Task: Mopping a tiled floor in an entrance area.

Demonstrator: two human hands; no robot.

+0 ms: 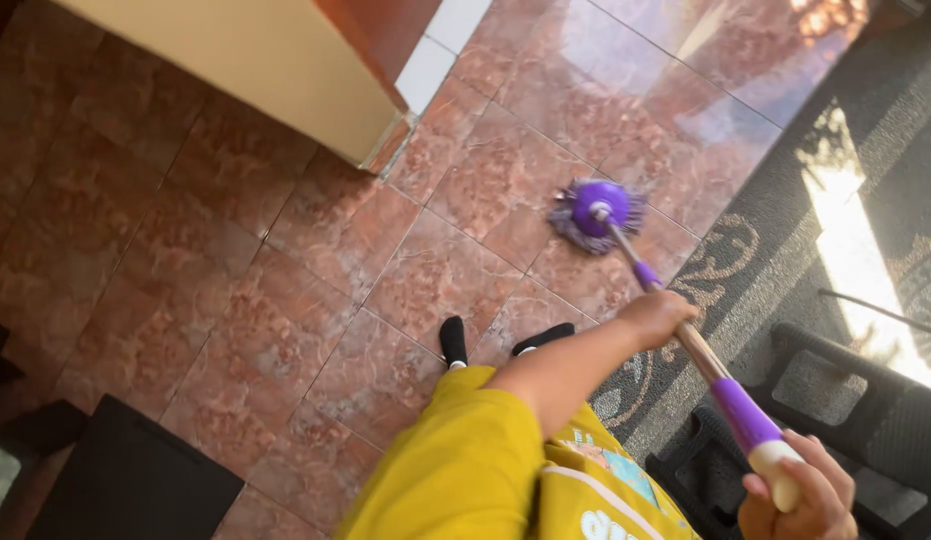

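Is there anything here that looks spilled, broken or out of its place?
Nothing stands out. The purple mop rests flat on the marbled floor tiles, and both hands, left and right, hold its handle.

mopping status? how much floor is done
Done: the tiles beyond the mop head shine as if wet, up by the top edge. In hand: left hand mid-shaft and right hand on the handle end of the mop, head pressed on the floor beside the patterned rug. Left: tiles toward the cream wall look duller; can't confirm wetness.
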